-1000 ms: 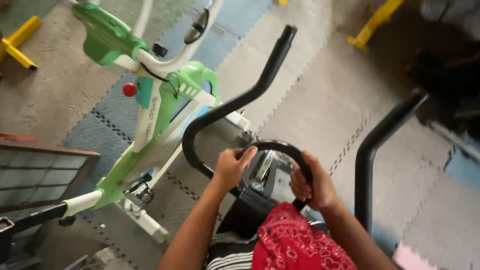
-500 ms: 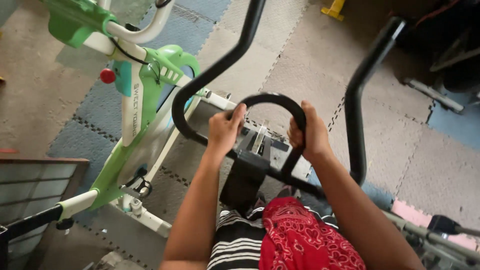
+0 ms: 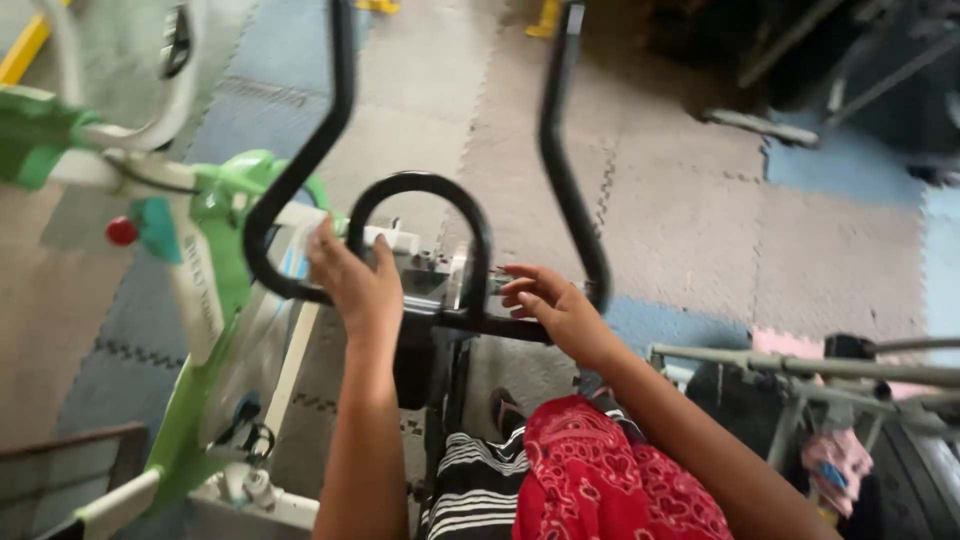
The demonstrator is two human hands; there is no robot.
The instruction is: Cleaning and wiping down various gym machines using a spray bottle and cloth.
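From the head camera, looking down, one black looped handlebar [image 3: 425,200] rises in the middle of the scene and serves as the landmark. It is an arch of black tubing whose two legs run down to a black crossbar.

Two hands are in view, both the person's own. The left hand [image 3: 355,285] lies against the loop's left leg, fingers curled over it and over the black tube that crosses there; how tightly it closes cannot be told, since the back of the hand hides the palm. The right hand [image 3: 555,305] sits just right of the loop's right leg, fingers spread and partly bent, touching the crossbar near its base without closing around anything.

Two long black curved arm bars flank the loop: one [image 3: 300,170] sweeps up on its left, the other [image 3: 565,170] on its right.

Left of the loop stands one green and white exercise bike [image 3: 215,290], with one red knob [image 3: 121,231] further left on it.

Below the loop, nearest the camera, lie one red patterned cloth [image 3: 600,480] and one black and white striped garment [image 3: 480,490].

Behind the loop, the floor is foam mat tiles [image 3: 700,230], grey and blue. To the lower right of the loop is one grey metal frame [image 3: 800,365].
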